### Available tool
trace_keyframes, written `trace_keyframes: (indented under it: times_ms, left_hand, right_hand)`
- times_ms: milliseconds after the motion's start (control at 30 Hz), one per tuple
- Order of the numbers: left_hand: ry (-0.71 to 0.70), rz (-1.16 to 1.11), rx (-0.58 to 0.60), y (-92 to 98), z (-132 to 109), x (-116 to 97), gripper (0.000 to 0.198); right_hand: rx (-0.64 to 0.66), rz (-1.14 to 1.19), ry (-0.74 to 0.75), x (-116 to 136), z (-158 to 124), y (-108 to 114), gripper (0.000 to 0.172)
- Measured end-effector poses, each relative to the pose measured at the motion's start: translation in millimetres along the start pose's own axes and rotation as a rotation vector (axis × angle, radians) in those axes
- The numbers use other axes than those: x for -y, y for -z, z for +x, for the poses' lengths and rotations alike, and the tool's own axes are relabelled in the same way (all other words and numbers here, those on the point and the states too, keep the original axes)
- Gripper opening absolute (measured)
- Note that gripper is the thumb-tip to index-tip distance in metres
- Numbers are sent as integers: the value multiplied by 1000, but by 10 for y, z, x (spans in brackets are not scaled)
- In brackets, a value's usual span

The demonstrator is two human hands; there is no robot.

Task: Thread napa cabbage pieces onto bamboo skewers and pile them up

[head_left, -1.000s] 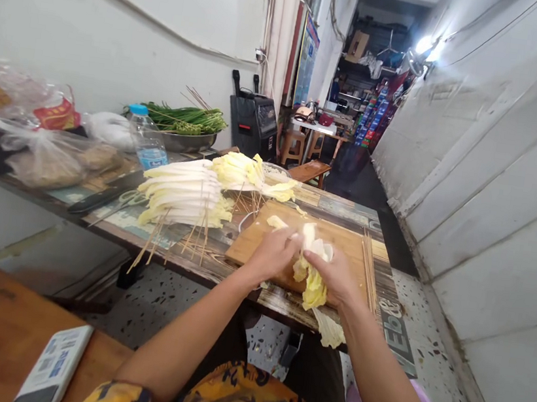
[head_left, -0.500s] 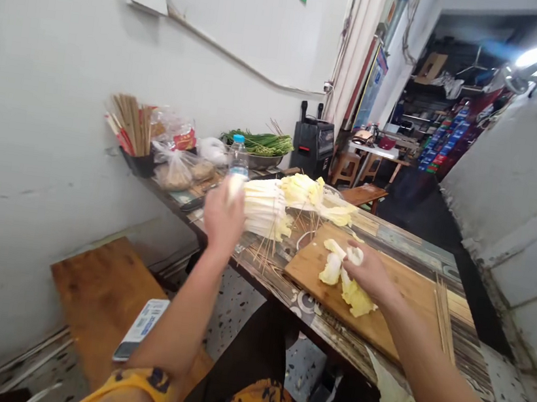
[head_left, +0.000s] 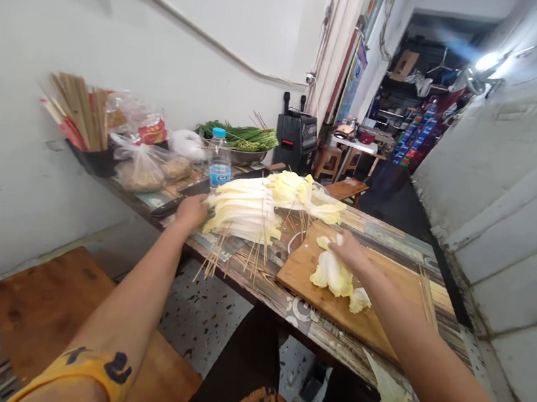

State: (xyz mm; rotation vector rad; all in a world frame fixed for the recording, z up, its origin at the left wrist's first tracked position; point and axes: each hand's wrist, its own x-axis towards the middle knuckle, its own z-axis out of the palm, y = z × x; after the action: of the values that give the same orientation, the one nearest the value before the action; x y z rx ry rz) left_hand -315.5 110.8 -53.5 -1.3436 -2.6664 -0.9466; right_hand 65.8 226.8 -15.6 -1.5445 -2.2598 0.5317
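Note:
My left hand point(head_left: 192, 212) is closed at the left end of a stack of skewered Chinese cabbage leaves point(head_left: 244, 206), its fingers on the end of a pale leaf and partly hidden. Thin bamboo skewers point(head_left: 215, 253) poke out of the stack toward the table's front edge. Over the wooden cutting board point(head_left: 386, 282), my right hand point(head_left: 348, 250) pinches a loose piece of cabbage leaf point(head_left: 333, 272). A smaller leaf scrap point(head_left: 359, 300) lies on the board beside it. Yellow, frilly cabbage leaves point(head_left: 294, 190) are heaped behind the stack.
A water bottle point(head_left: 219, 161) stands close behind my left hand, near a dark knife point(head_left: 168, 208). Farther back are a skewer holder point(head_left: 91, 154), plastic bags point(head_left: 139, 167), and a bowl of greens point(head_left: 241, 141). More skewers point(head_left: 428, 298) lie along the board's right side. A leaf point(head_left: 390, 385) hangs over the front edge.
My left hand came down with a pale cabbage piece onto the left end of the stack, which now reaches farther left. My right hand stayed over the board, shifting the leaf pieces. The view turned right.

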Motion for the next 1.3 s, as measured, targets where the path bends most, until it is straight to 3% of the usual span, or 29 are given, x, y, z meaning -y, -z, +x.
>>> trace_keyframes:
  times_ms: [133,300,367,433,500,567,633,667,733,800,900,1067,1300]
  left_hand:
    - [3,72,-1,88,-29,-46,36]
    - [66,166,-84,410,-167,-302,41]
    - [78,203,-168,616,-420,-528,41]
    - [-30,233,-322,772,-820,-822,43]
    - [-224,148,-416,791,-1283,-1154,44]
    - [-463,2,-311,640,-1682,-1482,40]
    - [-708,-48,-17,355,-1914,-1769,33]
    - [-772,-11,136,189,-1960,-1888,32]
    - [-732,73,336,-131,-1937,-2065,32]
    - [-703,87,382,-374,-1834,-2155,31]
    - [-653,73,409,-540,-1681,-2153,28]
    - [-555,-12,454,-541,-1553,-2043,27]
    - [-356,-305,414,-552,-1472,-2020,33]
  right_hand:
    - [11,-38,26,-59,11,103,31]
    - [8,-74,67,-314,-230,559,29]
    - [7,-112,54,-491,-448,716,28]
    - [17,-170,19,-682,-702,790,26]
    - [47,-237,-20,-847,-949,774,25]
    - [77,-293,-55,-960,-1147,691,24]
    - [86,-331,-79,-1014,-1265,587,25]
    - [81,-343,-88,-1026,-1294,540,25]
    - [55,-351,-106,-1033,-1302,474,26]
    - [20,-340,-119,-1038,-1278,448,27]
    - [-55,-295,-120,-1052,-1273,463,26]
    - [-307,-157,-68,-1016,-1508,535,25]
    - [-561,75,171,-698,-2205,619,29]
